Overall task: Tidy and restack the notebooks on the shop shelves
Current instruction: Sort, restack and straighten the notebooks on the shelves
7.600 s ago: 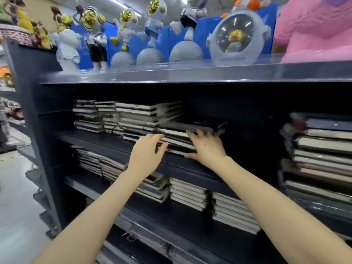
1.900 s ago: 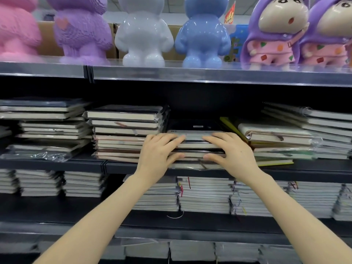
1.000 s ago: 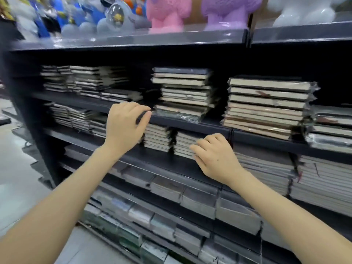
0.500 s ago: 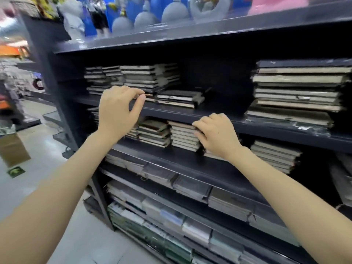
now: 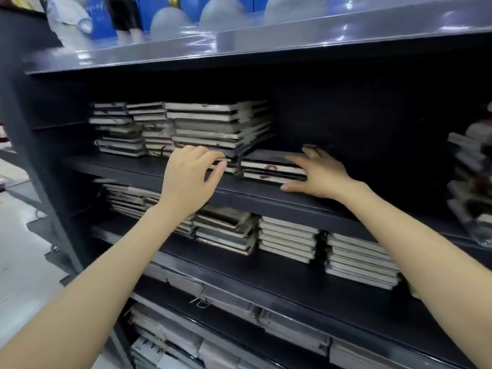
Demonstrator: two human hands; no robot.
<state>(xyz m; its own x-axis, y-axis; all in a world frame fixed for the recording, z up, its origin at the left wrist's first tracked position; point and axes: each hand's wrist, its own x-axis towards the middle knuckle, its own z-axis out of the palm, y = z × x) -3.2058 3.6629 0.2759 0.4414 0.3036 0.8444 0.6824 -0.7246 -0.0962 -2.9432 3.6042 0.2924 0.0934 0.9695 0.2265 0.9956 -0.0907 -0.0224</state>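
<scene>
while the right grip (image 5: 319, 174) is pressing flat, spread fingers (image 5: 300, 159) on the short notebook stack (image 5: 269, 166) just left of it, the left grip (image 5: 190, 179) is hovering half-curled, hold unclear; stiff, likely slippery, the stack is wanting squeezing at both ends.

Hands: two, a left hand (image 5: 189, 179) and a right hand (image 5: 319, 177).
Shelves: four show, one above the other, from the top shelf (image 5: 346, 35) down.
Second shelf (image 5: 133, 169), left part: three tall notebook stacks (image 5: 213, 123) in a row.
Second shelf, by the right hand: one low notebook stack (image 5: 269, 166), about three notebooks, blurry.
Third shelf (image 5: 266, 272): four lower notebook stacks (image 5: 287, 241) show.
Top shelf: three grey domes (image 5: 221, 9) and two toy figures (image 5: 69, 20), cut off and blurry.
Right edge: more blurry stacks (image 5: 468, 161), too smeared to count.
</scene>
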